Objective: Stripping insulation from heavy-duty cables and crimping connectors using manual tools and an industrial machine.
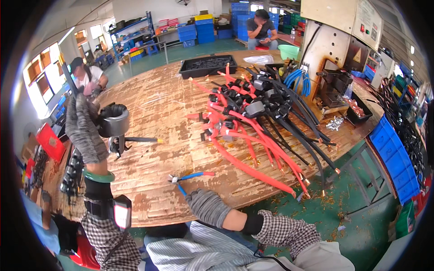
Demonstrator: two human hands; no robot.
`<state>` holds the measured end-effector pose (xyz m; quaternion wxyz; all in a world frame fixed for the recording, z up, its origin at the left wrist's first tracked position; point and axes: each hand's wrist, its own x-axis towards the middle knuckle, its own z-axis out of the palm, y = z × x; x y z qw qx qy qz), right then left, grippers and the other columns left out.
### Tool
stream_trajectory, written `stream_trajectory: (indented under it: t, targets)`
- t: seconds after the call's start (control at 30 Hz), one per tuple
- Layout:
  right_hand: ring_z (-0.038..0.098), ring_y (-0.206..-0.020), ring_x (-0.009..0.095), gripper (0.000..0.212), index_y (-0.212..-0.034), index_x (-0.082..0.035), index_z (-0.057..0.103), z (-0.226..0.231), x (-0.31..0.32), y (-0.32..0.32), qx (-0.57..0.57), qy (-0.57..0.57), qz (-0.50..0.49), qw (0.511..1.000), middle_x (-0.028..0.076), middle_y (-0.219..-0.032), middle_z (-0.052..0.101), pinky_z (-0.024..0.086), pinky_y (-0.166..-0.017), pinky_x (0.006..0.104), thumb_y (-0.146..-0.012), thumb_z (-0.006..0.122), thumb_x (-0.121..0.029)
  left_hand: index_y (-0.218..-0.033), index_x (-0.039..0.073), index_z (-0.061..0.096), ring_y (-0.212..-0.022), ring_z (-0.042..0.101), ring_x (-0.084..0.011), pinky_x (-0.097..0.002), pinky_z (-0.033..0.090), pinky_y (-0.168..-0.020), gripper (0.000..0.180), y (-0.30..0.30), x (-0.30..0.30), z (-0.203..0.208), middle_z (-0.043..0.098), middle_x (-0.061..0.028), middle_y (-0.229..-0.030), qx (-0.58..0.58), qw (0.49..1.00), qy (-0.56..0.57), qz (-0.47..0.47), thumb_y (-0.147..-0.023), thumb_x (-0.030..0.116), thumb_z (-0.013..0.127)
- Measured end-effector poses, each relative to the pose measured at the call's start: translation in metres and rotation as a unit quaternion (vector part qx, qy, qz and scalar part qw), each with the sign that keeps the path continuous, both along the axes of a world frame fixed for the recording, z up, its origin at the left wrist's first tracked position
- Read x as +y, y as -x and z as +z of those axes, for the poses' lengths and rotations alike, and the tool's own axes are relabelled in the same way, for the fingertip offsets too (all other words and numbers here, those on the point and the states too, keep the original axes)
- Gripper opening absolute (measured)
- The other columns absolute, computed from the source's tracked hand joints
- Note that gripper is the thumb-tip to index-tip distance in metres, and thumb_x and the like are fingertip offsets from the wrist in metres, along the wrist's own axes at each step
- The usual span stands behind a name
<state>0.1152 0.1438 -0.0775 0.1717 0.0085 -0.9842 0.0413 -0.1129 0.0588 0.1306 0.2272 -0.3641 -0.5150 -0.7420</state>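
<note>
The fingers of the left hand, in a grey knitted glove, are raised and partly bent beside a grey-and-black cylindrical part; their contact side is hidden, so I cannot tell how firmly they hold it. The right hand, gloved alike, has its fingers curled by one handle of small blue-handled pliers with a red grip end; whether they are closed round that handle cannot be told.

Largest is the worn brown wooden table. Toward its far right stands a tall beige metal machine. In front of it lies a broad heap of black moulded parts with thick red and black cables. Many cable ends there show bare copper tips, so end preparation looks done; whether those pieces are finished or waiting is unclear. The cylindrical part is well apart from the heap, over the table's left side, its short black lead ending in yellow. It seems to be the one piece in hand, probably incomplete. The pliers lie spread on the near table, apparently not cutting anything.
</note>
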Motion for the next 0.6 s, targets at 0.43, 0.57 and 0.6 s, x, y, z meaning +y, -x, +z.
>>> stream_trajectory:
  t: [0.43, 0.57, 0.6]
  targets:
    - [0.055, -0.048, 0.028, 0.027, -0.094, -0.008, 0.059, 0.018, 0.012, -0.007, -0.008, -0.035, -0.124, 0.992, 0.011, -0.057, 0.055, 0.042, -0.044, 0.0418, -0.086, 0.049, -0.031, -0.103, 0.001, 0.060, -0.060, 0.056, -0.0094, -0.0246, 0.047, -0.057, 0.028, -0.096, 0.013, 0.044, 0.061, -0.0028, -0.067, 0.325, 0.945, 0.036, -0.008, -0.088, 0.025, 0.057]
    - [0.055, -0.050, 0.029, 0.028, -0.097, -0.008, 0.059, 0.030, 0.023, -0.020, 0.022, -0.032, -0.125, 0.991, 0.012, -0.057, 0.057, 0.043, -0.046, 0.0417, -0.087, 0.050, -0.032, -0.110, 0.006, 0.054, -0.071, 0.053, -0.0063, -0.0176, 0.046, -0.059, 0.021, -0.046, -0.036, 0.080, 0.057, -0.0043, -0.086, 0.364, 0.893, 0.245, -0.104, -0.090, 0.009, 0.050]
    - [0.055, -0.050, 0.030, 0.027, -0.097, -0.008, 0.058, 0.032, 0.034, -0.026, 0.063, -0.015, -0.138, 0.988, 0.012, -0.057, 0.057, 0.043, -0.047, 0.0409, -0.087, 0.050, -0.032, -0.109, 0.006, 0.054, -0.070, 0.054, -0.0070, -0.0184, 0.046, -0.058, 0.020, -0.015, -0.046, 0.085, 0.057, -0.0043, -0.084, 0.372, 0.877, 0.287, -0.101, -0.090, 0.010, 0.050]
